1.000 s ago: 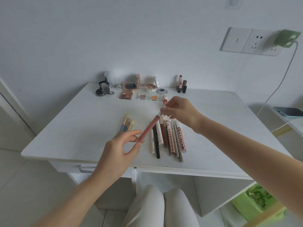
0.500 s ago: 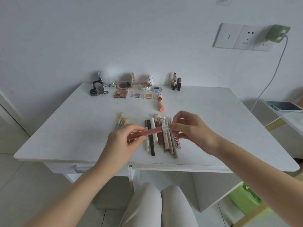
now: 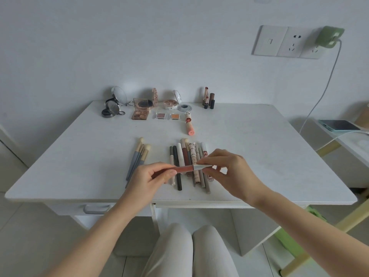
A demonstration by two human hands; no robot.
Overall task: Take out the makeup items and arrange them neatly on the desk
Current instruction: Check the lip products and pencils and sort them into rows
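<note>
- Two hands are over the front of the white desk [image 3: 259, 156], and between them one lip gloss tube [image 3: 184, 169] lies level, crosswise above the row of pens.
- The left hand [image 3: 151, 180] pinches the reddish body end of the tube between thumb and curled fingertips [image 3: 170, 173].
- The right hand [image 3: 229, 172] pinches the silver cap [image 3: 201, 167] between thumb and forefinger, with the other fingers loosely bent beneath.
- The tube spans the gap between the two hands, its middle bare and its ends covered by fingers.
- Under it, one row of slim pens and tubes [image 3: 184, 156] lies side by side pointing away from the person; about nine or ten, though the hands hide part of the row and the exact count cannot be told.
- To the left of that row there is one bundle of brushes [image 3: 139, 156], three or four with blue-grey handles, touching each other.
- Beyond the row, one peach tube [image 3: 189, 125] lies alone.
- At the back edge: two round compacts [image 3: 112, 108] standing open at the left, one four-pan palette [image 3: 140, 110], two small single pans [image 3: 167, 116], one more open compact [image 3: 171, 101] and a small round lid [image 3: 184, 107].
- Three lipsticks [image 3: 208, 98] stand upright, close together, at the back right of the group.
- On the wall, one socket panel [image 3: 285, 42] carries a green charger [image 3: 330, 37]; a phone [image 3: 339, 124] lies on the side shelf.
</note>
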